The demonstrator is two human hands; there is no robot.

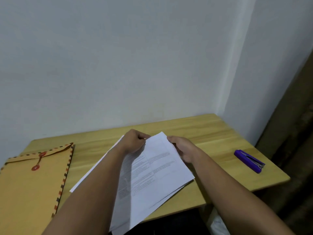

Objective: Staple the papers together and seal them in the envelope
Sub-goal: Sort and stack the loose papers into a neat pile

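Nearest: papers (pixel 152 175), a small stack of printed white sheets, lying slanted across the near centre of the wooden table (pixel 211 133), near corner overhanging the front edge. Sheet edges fan apart slightly at the near right; the stack is not squared. No staple visible.

Far end of the stack: left hand (pixel 135 141), fingers curled, pinching the far left corner of the sheets. Right hand (pixel 182 150), gripping the far right edge, thumb on top. Both hands hold paper only.

Left, partly off frame: envelope (pixel 33 180), tan with a striped border, lying flat, flap down, red string running between its two buttons. It appears unopened and lies well apart from the papers.

Right, near the table's edge: stapler (pixel 249 161), purple, lying untouched, well apart from both hands.

Status, as judged: early stage. Sheets being gathered or aligned. Stapling, opening the envelope, inserting and sealing all remain.
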